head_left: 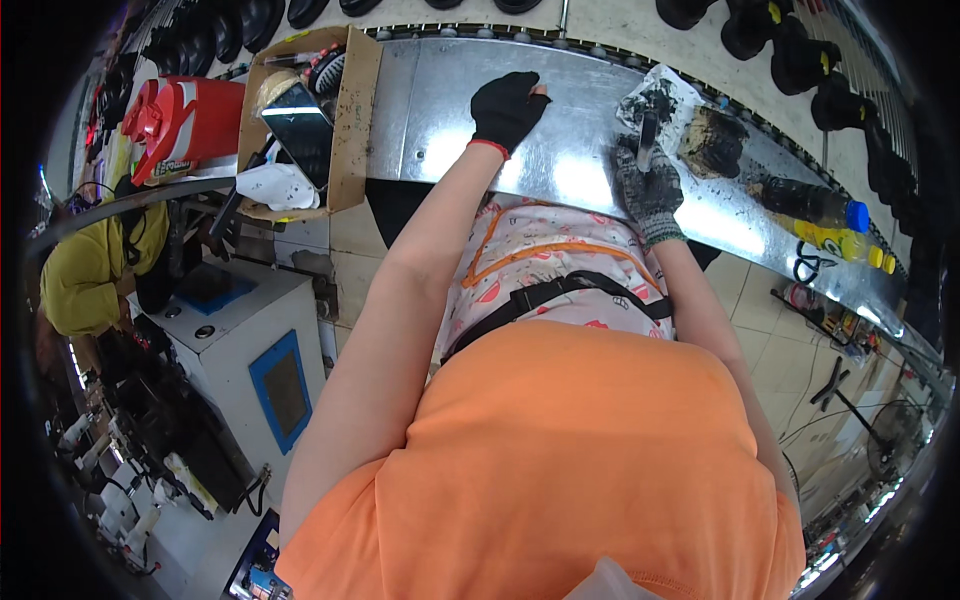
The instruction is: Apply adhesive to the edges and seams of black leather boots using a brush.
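Note:
My left hand (507, 110), in a black glove with a red cuff, is curled closed over the shiny metal worktop (575, 100). Nothing shows sticking out of its fingers. My right hand (652, 195) wears a dark grey knitted glove and is at the worktop's near edge. It grips a narrow, dark, flat-handled tool (648, 132) whose far end points at a crumpled white sheet (683, 92) smeared with black. Beside that sheet lies a dark, stained, lumpy piece (714, 143). What the tool's working end looks like cannot be made out.
A cardboard box (352, 120) with a phone and a hairbrush stands at left, beside a red container (205, 120). A dark bottle with a blue cap (815, 203) and yellow bottles lie at right. Black shoes (800, 60) line the far side. Someone in yellow (85, 270) is at left.

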Action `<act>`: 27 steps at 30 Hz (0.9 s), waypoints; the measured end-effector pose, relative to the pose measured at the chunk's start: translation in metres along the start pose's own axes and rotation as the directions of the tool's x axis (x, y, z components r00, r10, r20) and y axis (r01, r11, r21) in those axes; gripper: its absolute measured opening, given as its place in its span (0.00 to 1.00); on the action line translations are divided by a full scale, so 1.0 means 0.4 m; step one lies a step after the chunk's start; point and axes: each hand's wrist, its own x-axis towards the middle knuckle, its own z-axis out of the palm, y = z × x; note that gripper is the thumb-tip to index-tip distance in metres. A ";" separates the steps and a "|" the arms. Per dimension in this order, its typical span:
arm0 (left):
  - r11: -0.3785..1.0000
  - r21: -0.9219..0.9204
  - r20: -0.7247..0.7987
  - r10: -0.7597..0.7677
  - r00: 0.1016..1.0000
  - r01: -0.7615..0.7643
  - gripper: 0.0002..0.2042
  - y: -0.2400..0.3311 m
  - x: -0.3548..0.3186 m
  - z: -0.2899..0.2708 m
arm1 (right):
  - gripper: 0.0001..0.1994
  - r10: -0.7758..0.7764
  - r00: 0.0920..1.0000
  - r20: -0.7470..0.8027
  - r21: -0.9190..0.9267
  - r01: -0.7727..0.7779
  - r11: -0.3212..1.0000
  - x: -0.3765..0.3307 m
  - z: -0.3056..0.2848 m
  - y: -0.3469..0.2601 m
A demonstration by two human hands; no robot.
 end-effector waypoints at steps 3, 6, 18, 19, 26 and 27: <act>1.000 -0.010 -0.002 -0.015 1.000 0.015 0.16 0.002 0.000 0.016 | 0.26 0.045 0.999 -0.025 -0.036 -0.046 0.998 -0.007 -0.004 0.009; 0.998 0.008 -0.009 -0.059 0.998 0.059 0.18 0.005 0.001 0.024 | 0.26 0.025 0.998 -0.053 -0.025 -0.026 0.999 0.001 0.003 0.018; 0.994 0.082 -0.134 0.089 0.987 -0.078 0.16 -0.032 -0.012 0.038 | 0.24 -0.013 0.998 -0.067 0.092 0.019 0.996 0.002 0.016 0.023; 0.996 0.069 -0.119 0.065 0.991 -0.057 0.17 -0.032 -0.013 0.035 | 0.24 0.021 0.999 -0.025 0.073 -0.019 0.997 0.002 0.009 0.012; 1.000 0.019 -0.063 0.015 0.998 -0.014 0.17 -0.013 -0.005 0.040 | 0.24 0.091 0.993 0.078 0.077 -0.097 0.992 0.002 -0.042 -0.005; 1.000 0.024 -0.067 0.006 0.998 -0.004 0.17 -0.014 -0.004 0.041 | 0.24 0.072 0.995 0.070 0.094 -0.078 0.993 0.002 -0.036 -0.002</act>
